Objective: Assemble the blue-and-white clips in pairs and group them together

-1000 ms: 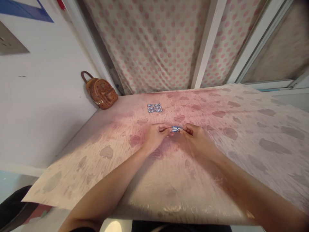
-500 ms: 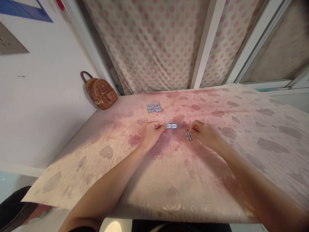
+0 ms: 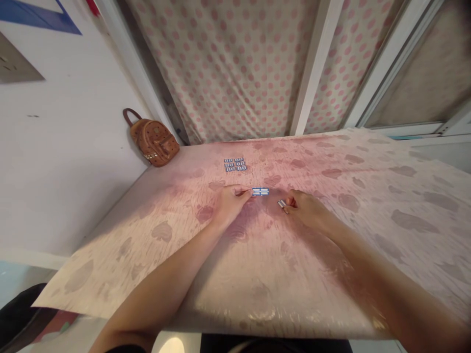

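My left hand point(image 3: 235, 200) is closed, with thumb and finger pinching the left end of a small blue-edged label sheet point(image 3: 261, 191) that bears several white rectangles. To the right, my right hand point(image 3: 300, 206) is closed on a smaller piece of label sheet point(image 3: 281, 203). Its fingers cover part of that piece, and two pale rectangles with dark edges show. Beyond my left hand, several similar label pieces point(image 3: 235, 164) lie in two columns on the table.
A patterned cloth covers the table point(image 3: 228, 284). A small brown backpack point(image 3: 156, 142) stands at the far left against the white wall point(image 3: 73, 147). A polka-dot curtain point(image 3: 235, 68) hangs behind the far edge.
My right hand has shifted slightly left and nearer, its fingers now over the smaller label piece, which has moved and turned a little. My left hand has barely moved.
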{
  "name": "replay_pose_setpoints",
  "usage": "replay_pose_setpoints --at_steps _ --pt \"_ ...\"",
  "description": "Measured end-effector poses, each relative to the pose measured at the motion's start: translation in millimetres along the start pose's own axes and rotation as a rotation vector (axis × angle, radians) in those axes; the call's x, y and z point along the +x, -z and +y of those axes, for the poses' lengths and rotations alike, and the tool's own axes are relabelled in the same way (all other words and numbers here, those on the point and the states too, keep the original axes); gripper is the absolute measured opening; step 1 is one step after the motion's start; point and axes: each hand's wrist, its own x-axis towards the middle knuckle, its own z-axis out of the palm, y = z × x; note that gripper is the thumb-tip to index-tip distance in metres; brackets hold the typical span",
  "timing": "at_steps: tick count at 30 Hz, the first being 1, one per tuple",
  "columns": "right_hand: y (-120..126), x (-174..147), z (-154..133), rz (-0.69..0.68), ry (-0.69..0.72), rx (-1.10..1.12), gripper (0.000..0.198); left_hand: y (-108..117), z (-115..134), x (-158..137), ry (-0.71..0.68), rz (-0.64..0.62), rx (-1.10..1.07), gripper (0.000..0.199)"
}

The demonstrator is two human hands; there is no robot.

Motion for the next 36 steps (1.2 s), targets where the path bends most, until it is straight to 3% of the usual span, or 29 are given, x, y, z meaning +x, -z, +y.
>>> replay_pose_setpoints --at_steps 6,10,15,24,36 --pt "5 0 -18 0.07 -0.026 0.214 0.006 -1 -1 0 0.007 -0.004 -0.041 0.012" --pt "12 -3 -39 0.062 0.045 0.342 0.014 -3 -3 1 0.017 -0.018 -0.035 0.012" --pt "9 -11 -52 0.061 0.091 0.3 0.017 -7 3 -4 0.012 -0.08 0.002 0.013" --pt "1 -14 -46 0.09 0.115 0.158 0.017 -11 10 -11 0.033 -0.159 -0.012 0.013" --pt "0 -14 -50 0.063 0.119 0.174 0.02 -14 11 -14 0.02 -0.208 -0.068 0.011"
